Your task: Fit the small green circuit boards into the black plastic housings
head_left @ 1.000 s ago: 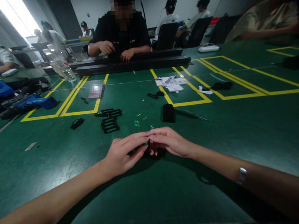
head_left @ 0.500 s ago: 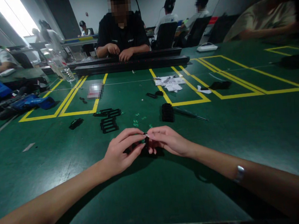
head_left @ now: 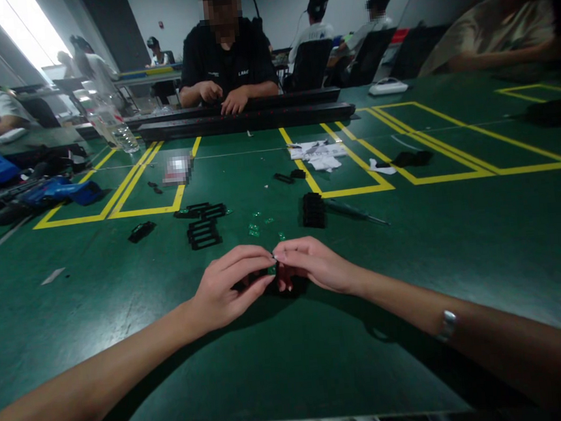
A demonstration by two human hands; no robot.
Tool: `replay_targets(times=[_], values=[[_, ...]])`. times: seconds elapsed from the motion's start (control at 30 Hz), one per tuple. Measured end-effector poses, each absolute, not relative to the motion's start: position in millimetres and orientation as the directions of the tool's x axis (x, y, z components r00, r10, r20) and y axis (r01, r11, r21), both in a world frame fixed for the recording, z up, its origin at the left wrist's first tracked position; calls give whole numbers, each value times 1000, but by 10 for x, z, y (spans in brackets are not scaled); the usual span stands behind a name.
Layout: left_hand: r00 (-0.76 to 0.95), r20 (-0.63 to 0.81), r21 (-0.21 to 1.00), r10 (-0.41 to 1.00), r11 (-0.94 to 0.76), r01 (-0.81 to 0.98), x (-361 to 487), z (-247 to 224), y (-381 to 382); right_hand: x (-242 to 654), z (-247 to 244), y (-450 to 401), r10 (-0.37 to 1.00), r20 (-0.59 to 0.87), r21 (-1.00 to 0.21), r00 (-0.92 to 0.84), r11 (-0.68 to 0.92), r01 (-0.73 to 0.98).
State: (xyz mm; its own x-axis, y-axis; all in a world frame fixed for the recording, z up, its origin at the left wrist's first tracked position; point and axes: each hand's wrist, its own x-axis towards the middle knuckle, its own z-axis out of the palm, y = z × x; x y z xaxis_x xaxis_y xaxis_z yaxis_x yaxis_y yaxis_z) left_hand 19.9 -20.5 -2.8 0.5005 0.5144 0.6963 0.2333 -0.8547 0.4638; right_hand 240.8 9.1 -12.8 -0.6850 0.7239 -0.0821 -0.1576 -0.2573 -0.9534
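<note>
My left hand (head_left: 235, 280) and my right hand (head_left: 309, 263) meet at the fingertips, low over the green table. Pinched between them is a small dark part (head_left: 273, 268) with a hint of green; the fingers cover most of it, so its kind is unclear. Just beyond my fingers lie several small shiny green pieces (head_left: 253, 230). Black slotted frames (head_left: 204, 233) rest to the left of these. On the right, a row of black blocks (head_left: 313, 210) stands close to a screwdriver (head_left: 359, 213).
A black part (head_left: 141, 232) lies left of the frames. Crumpled paper (head_left: 319, 155) sits farther back, near yellow tape rectangles. Long black rails (head_left: 248, 120) cross the table before a seated person in black. A water bottle (head_left: 124, 134) and blue tools (head_left: 65, 191) are at left.
The fingertips have drawn slightly closer around the small part, and less of it shows. The left hand has shifted a little to the right. Objects on the table stay put.
</note>
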Motion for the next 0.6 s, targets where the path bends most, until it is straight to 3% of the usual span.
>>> replay_targets(times=[0.6], values=[[531,670,481,519,-848,221,184,-33,-197,2413,-110,86,706,-94,-948,-702,-278,-152]])
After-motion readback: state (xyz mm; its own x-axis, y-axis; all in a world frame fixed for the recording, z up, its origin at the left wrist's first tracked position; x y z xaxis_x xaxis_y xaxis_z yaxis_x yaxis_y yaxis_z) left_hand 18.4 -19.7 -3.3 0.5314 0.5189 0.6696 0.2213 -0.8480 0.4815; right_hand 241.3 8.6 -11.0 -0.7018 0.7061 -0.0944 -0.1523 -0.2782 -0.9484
